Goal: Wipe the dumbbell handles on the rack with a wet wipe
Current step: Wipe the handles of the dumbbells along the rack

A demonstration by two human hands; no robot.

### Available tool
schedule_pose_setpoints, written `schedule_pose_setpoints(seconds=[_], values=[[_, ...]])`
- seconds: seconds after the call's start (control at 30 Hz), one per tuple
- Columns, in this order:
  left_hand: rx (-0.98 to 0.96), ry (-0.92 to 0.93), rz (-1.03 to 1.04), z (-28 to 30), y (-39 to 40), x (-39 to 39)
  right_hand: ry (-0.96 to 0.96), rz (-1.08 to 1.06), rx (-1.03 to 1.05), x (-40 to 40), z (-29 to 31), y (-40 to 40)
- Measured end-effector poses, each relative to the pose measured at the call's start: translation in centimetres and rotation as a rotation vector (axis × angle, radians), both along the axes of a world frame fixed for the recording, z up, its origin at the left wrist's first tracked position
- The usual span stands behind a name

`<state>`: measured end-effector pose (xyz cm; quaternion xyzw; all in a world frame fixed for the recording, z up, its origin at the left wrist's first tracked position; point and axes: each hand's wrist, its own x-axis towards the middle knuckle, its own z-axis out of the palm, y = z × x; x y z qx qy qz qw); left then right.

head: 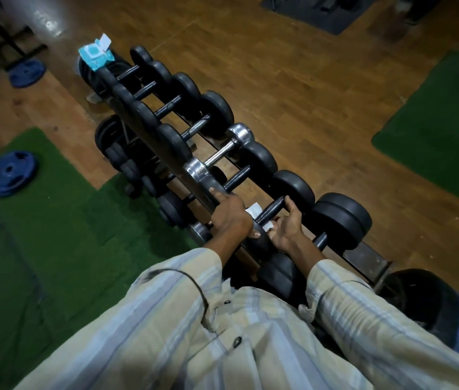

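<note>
Wiping a dumbbell handle near the close end of the rack.

The left hand [229,213] rests on the near weight head with a finger stretched toward 11 o'clock; it steadies and curls round nothing that shows. The right hand [286,225] wraps the dark handle [271,208] and pinches the white wet wipe [253,211] around it; the hands sit just beside each other, the wipe between them. The handle's long axis runs from 7 to 1 o'clock, so a stroke along it would likely go toward 1 o'clock, and the right hand is the nearer. The rack [363,256] stretches away toward 11 o'clock, with more handles waiting, among them a chrome dumbbell [219,153]. A blue wipe packet [95,55] lies at the far end; its print is too small to read.
</note>
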<state>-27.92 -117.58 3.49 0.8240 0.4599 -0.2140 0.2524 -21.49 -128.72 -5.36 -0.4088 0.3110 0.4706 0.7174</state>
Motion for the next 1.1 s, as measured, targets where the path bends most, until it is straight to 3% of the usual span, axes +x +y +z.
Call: schedule_pose_setpoints(seconds=[0.1, 0.3, 0.7, 0.93, 1.0, 1.1], values=[[0.013, 0.033, -0.028, 0.7, -0.2, -0.1, 0.008, -0.04, 0.034, 0.0, 0.3, 0.3], [0.024, 0.055, -0.066, 1.5, -0.2, -0.3, -0.015, -0.048, -0.106, -0.4, 1.1, -0.2], [-0.025, -0.021, -0.056, 1.9, -0.4, -1.6, 0.098, -0.451, 0.038, 0.7, 2.8, -2.3], [-0.066, -0.104, 0.024, 1.0, 0.1, -2.1, 0.085, -0.356, 0.117, 1.7, 2.4, -1.0], [-0.076, -0.106, 0.035, 0.9, 0.3, -2.1, -0.04, -0.29, 0.037, 1.0, 3.2, -0.5], [-0.05, -0.092, 0.02, 0.7, 0.2, -2.2, -0.331, -0.026, -0.252, -0.2, 4.5, 0.5]])
